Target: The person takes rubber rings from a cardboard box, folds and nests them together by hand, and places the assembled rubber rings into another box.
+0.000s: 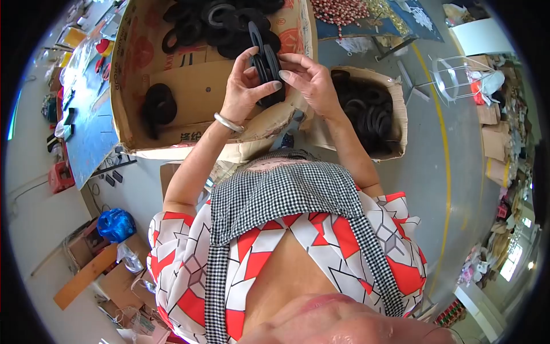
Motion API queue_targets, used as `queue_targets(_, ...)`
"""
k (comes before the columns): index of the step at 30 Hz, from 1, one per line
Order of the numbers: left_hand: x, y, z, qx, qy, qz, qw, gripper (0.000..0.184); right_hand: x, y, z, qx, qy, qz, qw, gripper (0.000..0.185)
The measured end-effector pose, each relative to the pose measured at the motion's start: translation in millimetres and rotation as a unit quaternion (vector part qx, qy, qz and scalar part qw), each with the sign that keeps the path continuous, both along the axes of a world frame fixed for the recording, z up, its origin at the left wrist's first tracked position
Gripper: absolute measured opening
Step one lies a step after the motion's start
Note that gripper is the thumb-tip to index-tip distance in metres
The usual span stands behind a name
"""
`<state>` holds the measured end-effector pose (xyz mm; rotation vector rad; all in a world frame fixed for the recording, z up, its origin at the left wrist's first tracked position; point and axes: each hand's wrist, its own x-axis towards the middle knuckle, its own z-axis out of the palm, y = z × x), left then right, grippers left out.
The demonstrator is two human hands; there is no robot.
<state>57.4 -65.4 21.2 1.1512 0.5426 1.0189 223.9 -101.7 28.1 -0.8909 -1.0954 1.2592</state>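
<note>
Several thin black rings [268,70] are held upright between my two hands, over the front edge of a large cardboard box [189,86]. My left hand [243,89] has its fingers and thumb on the left side of the rings. My right hand [312,83] pinches their right side, thumb against the rings. More black rings [220,23] lie in a heap at the back of the large box, and a smaller black clump [159,104] lies at its left.
A smaller cardboard box [399,114] with black rings stands to the right. Blue tables [91,114] flank the large box at left and back right, the right one bearing red and white beads [344,10]. A wire frame [455,80] stands farther right.
</note>
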Motion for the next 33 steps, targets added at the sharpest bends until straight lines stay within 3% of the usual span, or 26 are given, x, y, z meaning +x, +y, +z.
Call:
queue_targets(7, -5, -3, -8, 0.036, 0.058, 0.007, 0.998, 0.078, 5, -1, -5, -0.017, -0.037, 0.032, 0.999, 0.041)
queue_targets(11, -3, -6, -7, 0.024, 0.030, 0.031, 0.999, 0.078, 8, 2, -6, -0.015, -0.046, 0.051, 0.998, 0.044)
queue_targets(21, -8, -14, 2, 0.083, 0.190, 0.057, 0.977, 0.080, 11, 15, -12, 0.067, -0.127, 0.129, 0.981, 0.051)
queue_targets(25, -7, -4, -20, 0.129, 0.147, -0.001, 0.981, 0.086, 22, 12, -23, 0.067, -0.148, 0.124, 0.979, 0.048)
queue_targets(27, -1, -10, -22, 0.110, 0.113, 0.003, 0.987, 0.077, 21, 12, -33, 0.046, -0.135, 0.118, 0.983, 0.050)
queue_targets(30, 1, -4, -32, 0.077, 0.168, 0.015, 0.983, 0.074, 22, 8, -31, 0.025, -0.183, 0.071, 0.980, 0.049)
queue_targets(33, 16, -8, -29, 0.062, 0.136, 0.012, 0.989, 0.072, 23, 1, -31, -0.006, -0.213, 0.008, 0.977, 0.044)
